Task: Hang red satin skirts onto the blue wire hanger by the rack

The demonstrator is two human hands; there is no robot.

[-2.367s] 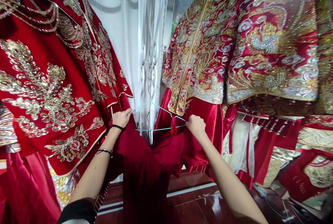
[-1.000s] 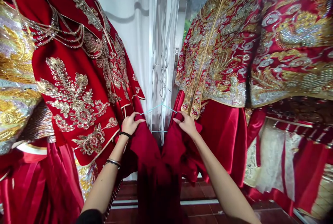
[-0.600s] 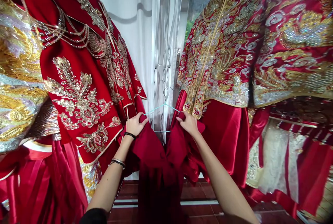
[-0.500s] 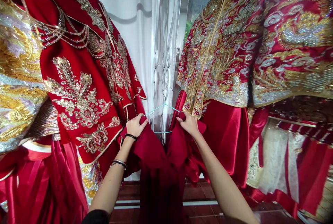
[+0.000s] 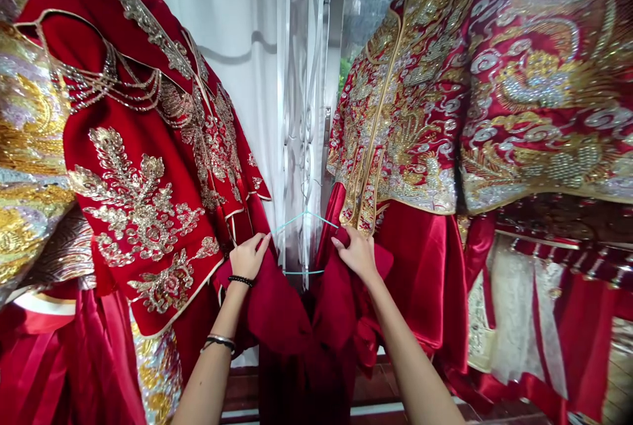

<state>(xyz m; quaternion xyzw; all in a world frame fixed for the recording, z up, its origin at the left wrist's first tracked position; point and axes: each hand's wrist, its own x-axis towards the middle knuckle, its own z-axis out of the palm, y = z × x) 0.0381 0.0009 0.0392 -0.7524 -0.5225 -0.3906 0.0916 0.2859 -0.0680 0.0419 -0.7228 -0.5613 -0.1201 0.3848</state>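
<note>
From afar, I see the dark red garment [image 5: 281, 311] hanging down below my grip, the pale blue hanger [image 5: 306, 213] spanning its open top, and my left hand [image 5: 248, 256] and right hand [image 5: 357, 254] each pinching its cloth closed near a hanger end.

I can't see the ends of the hanger [image 5: 306, 213], hidden at the hands [image 5: 247, 259] [image 5: 358, 256]. Dark red garment [image 5: 279, 310] runs off the bottom, folds too dark. Far-right embroidered garment [image 5: 544, 95]: cut off, glare-blurred up top.
</note>
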